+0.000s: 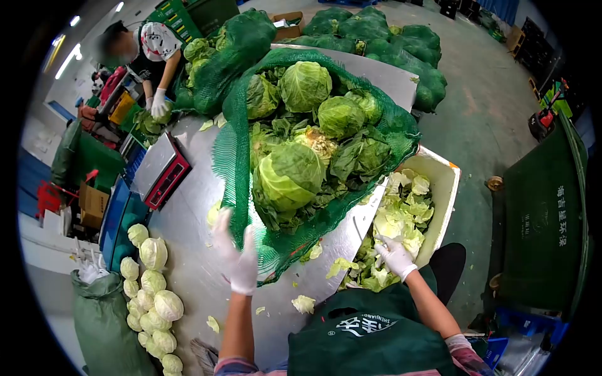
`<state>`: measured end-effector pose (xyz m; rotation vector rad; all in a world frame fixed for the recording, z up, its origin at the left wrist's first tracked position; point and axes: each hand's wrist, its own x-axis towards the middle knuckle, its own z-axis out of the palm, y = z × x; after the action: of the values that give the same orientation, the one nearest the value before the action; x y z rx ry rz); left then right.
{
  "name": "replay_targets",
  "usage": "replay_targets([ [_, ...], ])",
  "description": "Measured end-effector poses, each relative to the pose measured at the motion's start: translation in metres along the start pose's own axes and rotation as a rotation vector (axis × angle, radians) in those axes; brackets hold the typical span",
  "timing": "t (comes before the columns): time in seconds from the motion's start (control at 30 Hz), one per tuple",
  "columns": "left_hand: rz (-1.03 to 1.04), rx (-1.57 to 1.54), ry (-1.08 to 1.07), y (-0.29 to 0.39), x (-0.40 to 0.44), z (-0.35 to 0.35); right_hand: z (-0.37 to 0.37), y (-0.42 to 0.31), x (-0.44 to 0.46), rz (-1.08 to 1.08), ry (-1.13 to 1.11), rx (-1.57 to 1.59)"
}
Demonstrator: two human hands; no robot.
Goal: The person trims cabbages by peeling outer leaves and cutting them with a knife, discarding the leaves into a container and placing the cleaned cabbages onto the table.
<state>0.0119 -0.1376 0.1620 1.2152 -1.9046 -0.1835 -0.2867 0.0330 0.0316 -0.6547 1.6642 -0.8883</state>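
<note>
My left hand (238, 255), in a white glove, is raised over the metal table with thumb and fingers apart, holding nothing. It is beside the near left edge of a green mesh sack (233, 188), which lies spread wide. Several cabbages sit in the sack, a large green cabbage (290, 177) at the front and a cabbage with a browned patch (318, 144) behind it. My right hand (395, 257), also gloved, is over a white foam box (446, 200) of loose cabbage leaves (401, 216). Its fingers are curled, and a small dark thing shows at the fingertips, too small to name.
Trimmed cabbages (168, 306) line the table's left side, near a red scale (168, 182). Across the table a person (157, 56) in white gloves handles a cabbage. Full mesh sacks (401, 53) are at the back. A large green bin (542, 213) stands right.
</note>
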Motion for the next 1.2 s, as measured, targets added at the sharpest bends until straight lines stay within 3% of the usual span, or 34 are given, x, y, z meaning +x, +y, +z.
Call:
replay_targets([
  [0.07,-0.2,-0.319,-0.157,0.003,0.014,0.048,0.006,-0.013,0.003,-0.017,-0.037,-0.07],
  [0.13,-0.319,-0.153,-0.305,-0.006,0.026,0.087,0.01,-0.027,0.012,-0.103,-0.025,-0.09],
  [0.2,-0.416,-0.188,-0.363,0.008,0.03,0.095,0.011,-0.052,0.027,-0.161,-0.006,-0.08],
  [0.33,-0.215,-0.076,-0.28,0.023,-0.009,0.113,0.03,-0.114,0.073,-0.398,0.125,0.046],
  [0.4,-0.19,-0.105,-0.155,0.025,-0.026,0.119,0.03,-0.144,0.085,-0.294,0.054,-0.1],
  [0.43,-0.304,-0.225,-0.085,0.023,-0.034,0.123,0.031,-0.144,0.098,-0.2,0.024,-0.248],
  [0.47,-0.417,-0.277,0.006,0.02,-0.04,0.127,0.033,-0.124,0.117,-0.257,0.091,-0.513],
  [0.57,-0.728,-0.419,-0.081,-0.02,-0.069,0.145,0.028,-0.09,0.115,-0.272,-0.052,-0.275],
  [0.63,-0.937,-0.473,-0.221,-0.021,-0.082,0.147,0.036,-0.088,0.096,-0.272,0.038,-0.348],
  [0.67,-1.172,-0.68,-0.288,-0.017,-0.085,0.144,0.04,-0.088,0.086,-0.265,0.091,-0.391],
  [0.73,-1.188,-1.041,-0.376,-0.007,-0.085,0.139,0.051,-0.087,0.069,-0.338,0.194,-0.381],
  [0.77,-1.03,-1.121,-0.337,-0.013,-0.092,0.145,0.053,-0.088,0.059,-0.287,0.2,-0.36],
  [0.83,-0.902,-1.079,-0.367,0.002,-0.08,0.129,0.059,-0.078,0.045,-0.233,0.255,-0.284],
  [0.87,-0.82,-1.024,-0.388,0.008,-0.073,0.122,0.065,-0.056,0.047,-0.39,0.395,-0.328],
  [0.93,-0.729,-0.871,-0.471,0.022,-0.068,0.098,0.057,-0.072,0.001,-0.12,0.195,-0.046],
  [1.0,-0.566,-0.392,-0.543,0.047,-0.067,0.063,0.052,-0.061,-0.023,-0.131,0.133,0.065],
  [1.13,-0.105,-0.067,-0.456,0.047,-0.092,0.064,0.046,-0.014,-0.015,0.069,0.086,0.022],
  [1.2,-0.109,-0.063,-0.459,0.045,-0.085,0.075,0.046,-0.007,-0.014,0.035,0.114,-0.06],
])
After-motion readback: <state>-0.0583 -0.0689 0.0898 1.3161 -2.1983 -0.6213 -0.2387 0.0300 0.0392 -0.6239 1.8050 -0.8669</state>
